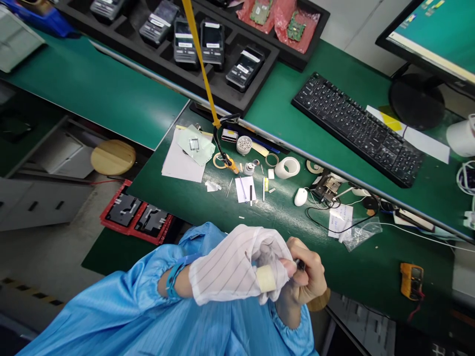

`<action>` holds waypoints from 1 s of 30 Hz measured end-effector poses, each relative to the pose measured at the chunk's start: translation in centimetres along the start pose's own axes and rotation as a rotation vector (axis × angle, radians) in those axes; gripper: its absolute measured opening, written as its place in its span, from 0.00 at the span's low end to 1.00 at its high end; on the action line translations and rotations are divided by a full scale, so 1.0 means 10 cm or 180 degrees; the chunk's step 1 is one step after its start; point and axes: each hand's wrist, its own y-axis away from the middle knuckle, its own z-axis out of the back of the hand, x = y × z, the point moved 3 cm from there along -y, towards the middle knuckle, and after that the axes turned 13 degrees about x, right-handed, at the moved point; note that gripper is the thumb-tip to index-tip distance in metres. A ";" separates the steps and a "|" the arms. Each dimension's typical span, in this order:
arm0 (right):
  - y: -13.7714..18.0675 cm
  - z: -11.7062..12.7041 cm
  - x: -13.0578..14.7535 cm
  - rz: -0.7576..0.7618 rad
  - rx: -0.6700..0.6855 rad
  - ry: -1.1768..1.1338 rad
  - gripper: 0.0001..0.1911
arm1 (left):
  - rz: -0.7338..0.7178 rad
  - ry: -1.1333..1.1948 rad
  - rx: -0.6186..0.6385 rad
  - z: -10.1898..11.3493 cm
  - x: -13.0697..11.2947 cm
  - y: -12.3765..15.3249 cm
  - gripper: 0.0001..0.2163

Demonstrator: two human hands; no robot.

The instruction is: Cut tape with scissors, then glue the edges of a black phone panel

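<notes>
My left hand (pixel 256 264) wears a white glove with thin dark stripes, and a band of cream tape (pixel 265 278) is wrapped round part of it. Its fingers are curled, with a bare fingertip showing; whatever they hold is hidden. Against it, my bare right hand (pixel 308 272) is closed, pinching a small dark object (pixel 300 265) whose kind I cannot make out. Both hands meet in front of my blue smock (pixel 208 326), off the near edge of the green bench (pixel 208 207).
Handheld devices (pixel 245 67) sit in a black foam tray (pixel 256 96) at the back. A yellow strap holding an orange-tipped tool (pixel 232 164) hangs over the bench. A keyboard (pixel 356 126), white mouse (pixel 300 197), tape rolls (pixel 287 168) and yellow multimeter (pixel 411 281) lie rightward.
</notes>
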 end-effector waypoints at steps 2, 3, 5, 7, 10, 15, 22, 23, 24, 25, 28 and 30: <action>0.03 0.01 -0.01 -0.0112 0.0059 -0.0150 0.22 | -0.0065 0.0002 0.0077 0.01 0.00 0.00 0.21; 0.04 0.01 -0.01 -0.0177 0.0078 -0.0208 0.23 | -0.0100 -0.0038 0.0081 0.01 0.00 0.00 0.20; 0.06 0.02 -0.01 -0.0313 0.0135 -0.0264 0.25 | -0.0159 -0.0208 0.0036 0.03 -0.01 0.00 0.20; 0.07 0.03 -0.01 -0.0386 0.0189 -0.0302 0.27 | -0.0178 -0.0379 -0.0005 0.04 -0.02 0.00 0.20; 0.04 0.04 0.00 -0.0391 0.0226 -0.0406 0.27 | -0.0121 -0.0447 0.0009 0.03 -0.03 -0.01 0.20; -0.01 0.03 -0.01 -0.0359 0.0297 -0.0591 0.29 | 0.0054 -0.0401 0.0152 0.02 -0.04 -0.01 0.20; -0.03 0.02 -0.03 -0.0300 0.0352 -0.0721 0.28 | 0.0193 -0.0287 0.0254 0.03 -0.04 0.01 0.21; -0.03 0.01 -0.03 -0.0284 0.0352 -0.0745 0.28 | 0.0207 -0.0290 0.0254 0.03 -0.04 0.01 0.21; -0.04 0.01 -0.04 -0.0273 0.0361 -0.0760 0.28 | 0.0215 -0.0303 0.0247 0.03 -0.04 0.01 0.21; -0.04 0.01 -0.04 -0.0262 0.0371 -0.0770 0.28 | 0.0214 -0.0321 0.0240 0.03 -0.04 0.01 0.22; -0.07 0.01 -0.04 -0.0211 0.0387 -0.0804 0.29 | 0.0209 -0.0272 0.0259 0.03 -0.04 0.00 0.23; -0.08 0.01 -0.03 -0.0197 0.0382 -0.0811 0.29 | 0.0240 -0.0151 0.0284 0.02 -0.04 -0.01 0.22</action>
